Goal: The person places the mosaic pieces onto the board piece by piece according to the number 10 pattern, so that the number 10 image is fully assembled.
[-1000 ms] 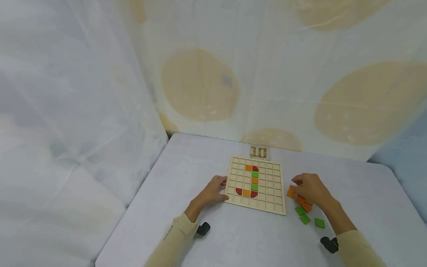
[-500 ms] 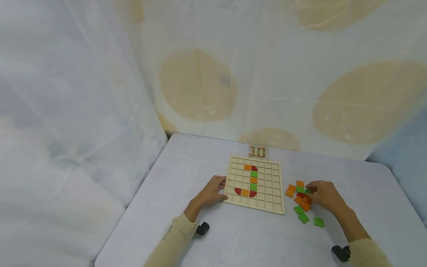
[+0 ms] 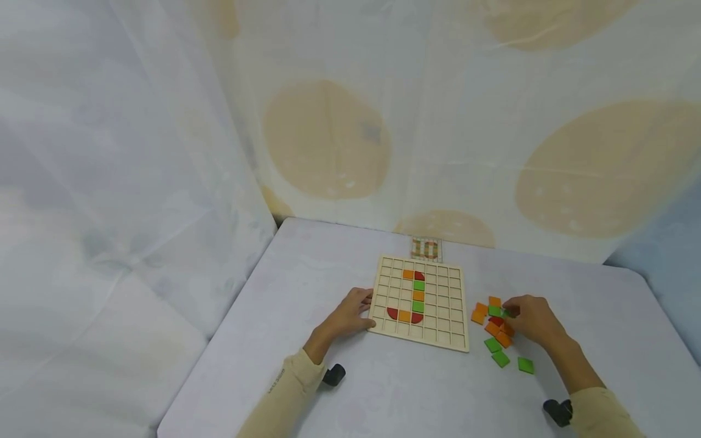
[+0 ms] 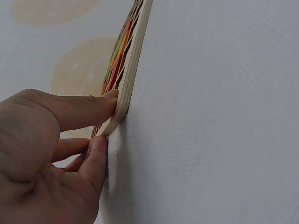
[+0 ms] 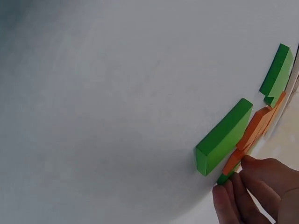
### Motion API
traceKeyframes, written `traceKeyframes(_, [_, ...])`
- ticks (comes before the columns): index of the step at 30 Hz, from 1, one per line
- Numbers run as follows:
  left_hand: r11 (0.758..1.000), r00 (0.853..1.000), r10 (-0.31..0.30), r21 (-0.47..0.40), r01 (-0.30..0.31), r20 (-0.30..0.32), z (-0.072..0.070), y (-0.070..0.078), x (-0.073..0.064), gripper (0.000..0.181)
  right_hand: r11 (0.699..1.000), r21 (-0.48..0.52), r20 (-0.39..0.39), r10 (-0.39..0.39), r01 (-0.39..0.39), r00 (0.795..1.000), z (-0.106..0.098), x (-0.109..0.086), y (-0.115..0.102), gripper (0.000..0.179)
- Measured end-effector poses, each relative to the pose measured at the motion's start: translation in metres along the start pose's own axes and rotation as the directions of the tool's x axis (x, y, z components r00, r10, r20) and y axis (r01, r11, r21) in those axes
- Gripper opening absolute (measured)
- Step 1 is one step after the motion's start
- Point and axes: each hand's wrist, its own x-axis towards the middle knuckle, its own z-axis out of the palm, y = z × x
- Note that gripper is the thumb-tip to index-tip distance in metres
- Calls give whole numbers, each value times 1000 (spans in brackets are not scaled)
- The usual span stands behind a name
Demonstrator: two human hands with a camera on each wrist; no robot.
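Note:
A wooden grid board (image 3: 446, 304) lies mid-table with red, orange and green tiles set in an S-like row of its cells. My left hand (image 3: 347, 313) holds its near left corner; in the left wrist view the thumb (image 4: 88, 111) lies on the rim and the fingers are against the side. Right of the board is a loose pile of orange tiles (image 3: 495, 302), green tiles and a red tile (image 3: 495, 320). At the pile's right side my right hand (image 3: 535, 317) pinches a green tile (image 5: 225, 178) between thumb and fingers, partly hidden by them.
A small pattern card (image 3: 426, 249) lies behind the board by the table's back edge. Nearer me than the pile lie separate green tiles, one (image 3: 526, 365) apart at the right. A patterned curtain (image 3: 328, 140) hangs behind the table.
My right hand has moved right and slightly nearer, off the orange tiles to a green one, uncovering orange, green and red tiles. The left hand and board stay put.

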Motion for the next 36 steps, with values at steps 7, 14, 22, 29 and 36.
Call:
traceKeyframes(7, [1000,1000,29,-8,-29,8,-2,0,0,78,1000,2,5,28,-28,1000,-2,2,-1,31])
traceKeyframes(14, [1000,1000,16,-9,-16,8,-1,0,0,79,1000,-4,26,26,-26,999,-1,5,1,34])
traceKeyframes(22, [1000,1000,-3,-2,3,1,-1,1,1,79,997,-66,10,-34,34,999,1,5,-1,35])
traceKeyframes(29, [1000,1000,-26,-7,26,1,2,-2,2,80,993,-88,-14,-77,75,997,-2,10,-11,31])
traceKeyframes(36, [1000,1000,-17,-15,17,4,1,-2,1,79,986,-9,-77,-169,169,983,-1,19,-51,36])
